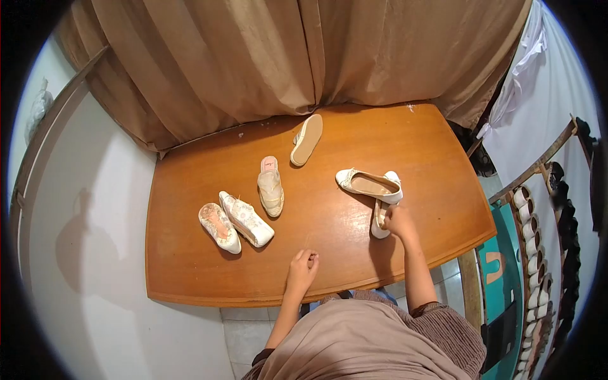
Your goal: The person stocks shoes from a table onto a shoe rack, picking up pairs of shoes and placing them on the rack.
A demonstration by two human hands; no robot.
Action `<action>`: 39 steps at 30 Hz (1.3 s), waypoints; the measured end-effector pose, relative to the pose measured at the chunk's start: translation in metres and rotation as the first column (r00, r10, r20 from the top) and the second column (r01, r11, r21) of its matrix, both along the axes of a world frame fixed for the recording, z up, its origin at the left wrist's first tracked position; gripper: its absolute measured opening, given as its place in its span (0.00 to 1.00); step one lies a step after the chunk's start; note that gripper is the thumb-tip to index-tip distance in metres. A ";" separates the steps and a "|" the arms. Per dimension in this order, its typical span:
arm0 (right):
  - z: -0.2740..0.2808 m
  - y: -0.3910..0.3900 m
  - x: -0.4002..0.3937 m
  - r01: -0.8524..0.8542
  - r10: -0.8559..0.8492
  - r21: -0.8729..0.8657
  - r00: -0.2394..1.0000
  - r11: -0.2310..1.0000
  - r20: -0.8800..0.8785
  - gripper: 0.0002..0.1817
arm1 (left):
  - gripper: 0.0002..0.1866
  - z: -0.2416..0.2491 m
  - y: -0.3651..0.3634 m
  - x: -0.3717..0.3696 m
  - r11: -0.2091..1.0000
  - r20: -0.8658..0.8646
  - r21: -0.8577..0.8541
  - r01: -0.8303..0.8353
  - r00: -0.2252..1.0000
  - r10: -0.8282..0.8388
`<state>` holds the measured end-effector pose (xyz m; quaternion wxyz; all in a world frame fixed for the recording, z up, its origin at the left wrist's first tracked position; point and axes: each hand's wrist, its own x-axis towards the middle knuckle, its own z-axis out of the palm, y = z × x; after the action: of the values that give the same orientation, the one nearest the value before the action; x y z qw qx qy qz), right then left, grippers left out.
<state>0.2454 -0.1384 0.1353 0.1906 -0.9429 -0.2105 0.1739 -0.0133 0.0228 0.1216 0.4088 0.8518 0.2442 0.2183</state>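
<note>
My right hand is closed at the heel end of a white ballet flat, fingers curled over its edge. A second white ballet flat, with a small bow at the toe, lies across the first one and partly covers it. My left hand hovers by the table's near edge, fingers curled in, with nothing visible in it. Farther left, a white flat with a worn pinkish insole rests beside a patterned white shoe. Behind them lies a cream mule.
Everything lies on a brown wooden table. At its back, a shoe shows its tan sole. A brown curtain hangs along the far edge. To the right stands a rack holding several white shoes and black ones.
</note>
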 end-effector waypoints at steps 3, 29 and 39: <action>-0.005 0.011 0.009 0.019 -0.054 0.221 0.987 0.975 0.152 0.15 | 0.05 0.001 0.002 -0.002 0.997 -0.012 -0.081 0.009 1.000 -0.010; -0.011 0.061 -0.156 -0.537 0.386 0.661 0.842 0.524 0.377 0.20 | 0.19 -0.022 0.034 0.039 0.479 0.273 -0.877 -0.046 0.772 0.574; 0.000 0.099 -0.120 -0.153 0.301 0.689 0.948 0.708 -0.099 0.24 | 0.16 -0.021 0.030 0.034 0.745 0.229 -0.648 -0.158 0.893 0.388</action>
<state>0.1251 -0.0391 0.1351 0.5159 -0.7534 -0.3532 0.2037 0.0212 0.0525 0.1007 0.6620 0.5736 0.3490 0.3331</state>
